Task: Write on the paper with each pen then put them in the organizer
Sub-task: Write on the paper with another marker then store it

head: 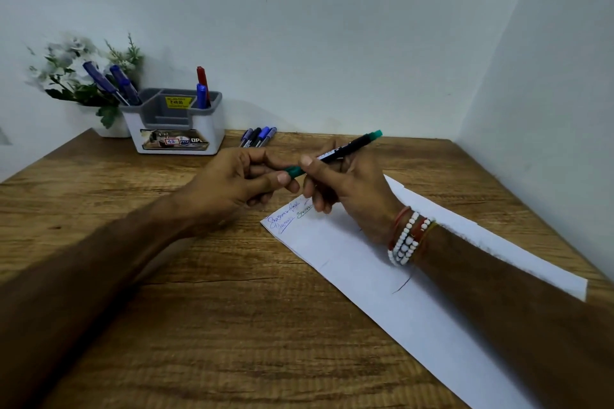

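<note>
Above the paper [365,276], at its written end, the right hand [352,196] grips the green pen [345,148]; the left hand [232,183] pinches its near green end, seemingly a cap.

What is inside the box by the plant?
In the organizer, two blue pens lean at left; a red pen and a blue pen stand at right. Its walls hide their lower ends.

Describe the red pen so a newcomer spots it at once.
At the far left of the table stands a grey-and-white organizer. Its right end compartment holds two pens. The red pen is the taller, beside a shorter blue pen.
</note>
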